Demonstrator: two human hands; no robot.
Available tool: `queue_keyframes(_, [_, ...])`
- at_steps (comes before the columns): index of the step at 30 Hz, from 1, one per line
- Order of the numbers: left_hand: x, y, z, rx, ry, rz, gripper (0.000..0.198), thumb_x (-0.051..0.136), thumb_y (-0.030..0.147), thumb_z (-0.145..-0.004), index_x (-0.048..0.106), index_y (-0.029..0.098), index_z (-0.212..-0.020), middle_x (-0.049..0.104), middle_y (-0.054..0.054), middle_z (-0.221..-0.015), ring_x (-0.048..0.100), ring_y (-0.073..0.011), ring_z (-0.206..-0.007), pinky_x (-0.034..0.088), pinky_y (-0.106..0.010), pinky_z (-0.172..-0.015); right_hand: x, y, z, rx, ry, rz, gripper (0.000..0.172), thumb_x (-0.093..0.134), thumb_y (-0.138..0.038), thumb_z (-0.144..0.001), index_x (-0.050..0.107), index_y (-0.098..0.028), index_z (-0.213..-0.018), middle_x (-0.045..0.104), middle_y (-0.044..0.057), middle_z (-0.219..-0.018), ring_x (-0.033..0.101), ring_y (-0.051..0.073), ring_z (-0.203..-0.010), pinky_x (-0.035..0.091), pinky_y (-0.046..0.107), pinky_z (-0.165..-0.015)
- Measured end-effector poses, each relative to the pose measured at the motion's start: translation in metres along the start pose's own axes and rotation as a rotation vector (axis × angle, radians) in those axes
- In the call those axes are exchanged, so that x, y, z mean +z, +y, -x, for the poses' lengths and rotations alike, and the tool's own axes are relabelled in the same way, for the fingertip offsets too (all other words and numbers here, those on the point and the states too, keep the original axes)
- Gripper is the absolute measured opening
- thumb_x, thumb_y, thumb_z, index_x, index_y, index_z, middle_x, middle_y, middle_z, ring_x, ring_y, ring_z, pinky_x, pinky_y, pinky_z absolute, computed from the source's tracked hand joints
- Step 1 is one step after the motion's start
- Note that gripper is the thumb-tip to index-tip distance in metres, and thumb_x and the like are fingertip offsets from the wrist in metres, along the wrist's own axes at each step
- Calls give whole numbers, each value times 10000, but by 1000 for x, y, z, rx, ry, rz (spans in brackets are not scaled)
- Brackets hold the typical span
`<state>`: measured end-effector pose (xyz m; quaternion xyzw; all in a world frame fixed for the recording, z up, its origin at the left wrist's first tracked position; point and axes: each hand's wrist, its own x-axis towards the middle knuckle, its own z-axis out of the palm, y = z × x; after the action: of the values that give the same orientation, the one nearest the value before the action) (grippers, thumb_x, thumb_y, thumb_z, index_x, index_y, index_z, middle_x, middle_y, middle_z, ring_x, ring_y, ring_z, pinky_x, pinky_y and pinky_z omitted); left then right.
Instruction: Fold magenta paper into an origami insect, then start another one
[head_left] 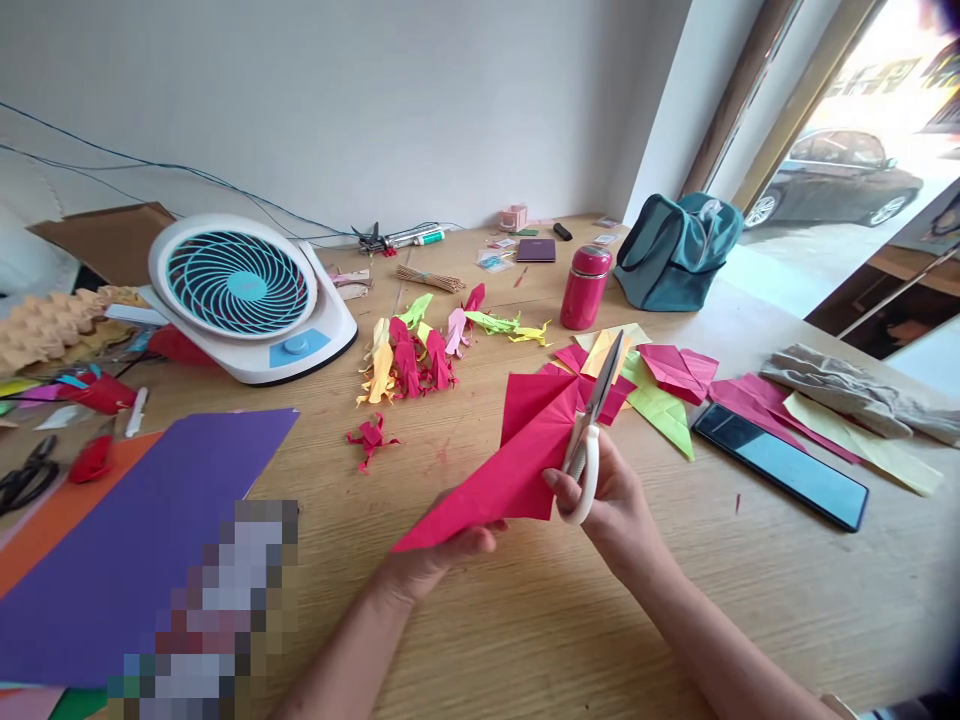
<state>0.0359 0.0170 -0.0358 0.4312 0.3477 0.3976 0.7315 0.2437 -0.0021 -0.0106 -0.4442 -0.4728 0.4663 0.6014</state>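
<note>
Over the middle of the table, my left hand (450,545) holds a folded red paper (502,470) from below, its fingers partly hidden under the sheet. My right hand (611,490) grips white-handled scissors (604,380) with the blades pointing up and away, beside the paper's right edge. The paper has creases fanning out near its upper right corner. Left of it, a small red paper figure (372,438) lies on the wood, and several colored paper figures (406,358) stand in a group behind. Folded pink papers (679,370) and a green folded paper (660,405) lie to the right.
A white fan (322,340) stands at the back left. Purple sheets (150,530) and black-handled scissors (30,475) lie at the left. Behind the papers are a red flask (586,290) and a teal bag (667,255). A phone (784,465) and gray gloves (847,385) lie at right.
</note>
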Motion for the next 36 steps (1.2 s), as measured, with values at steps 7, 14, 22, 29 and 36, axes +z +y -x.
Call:
queue_keyframes(7, [-25,41,-9,41,-306,13,995,764,663,-656,417,222,-1478,502,-181,-1455,400,-384,-1390,345,-479,-1114,-10,-5,-2,-22,-98,244,255,682,-260,-836,523,-247,-1036,530,-25,-855,481,134,-741,413,254,-678])
queue_keyframes(14, [10,34,-4,-21,-181,-134,594,857,413,-674,625,197,-1176,674,-123,-1224,638,-308,-1120,509,-346,-889,5,-1,6,-108,-211,513,105,567,-177,-854,471,-217,-840,492,-32,-764,421,123,-683,387,256,-657])
queue_keyframes(22, [15,24,-10,-7,60,-108,402,857,287,-674,631,168,-985,739,-75,-1007,686,-215,-927,529,-314,-844,7,8,7,-228,-177,676,159,546,-156,-858,411,-229,-819,493,-26,-747,446,137,-694,366,258,-644])
queue_keyframes(29, [20,19,-9,-6,175,-288,416,877,299,-619,670,146,-946,749,-63,-911,676,-204,-806,526,-280,-703,9,10,11,-279,-175,690,130,560,-151,-852,455,-229,-859,537,-14,-773,485,154,-724,387,277,-683])
queue_keyframes(36, [10,29,-4,-40,193,-67,351,886,307,-617,681,146,-853,743,-26,-804,668,-172,-712,538,-294,-707,3,-5,11,-102,-176,519,178,648,-331,-862,550,-216,-955,571,2,-825,511,167,-780,406,292,-727])
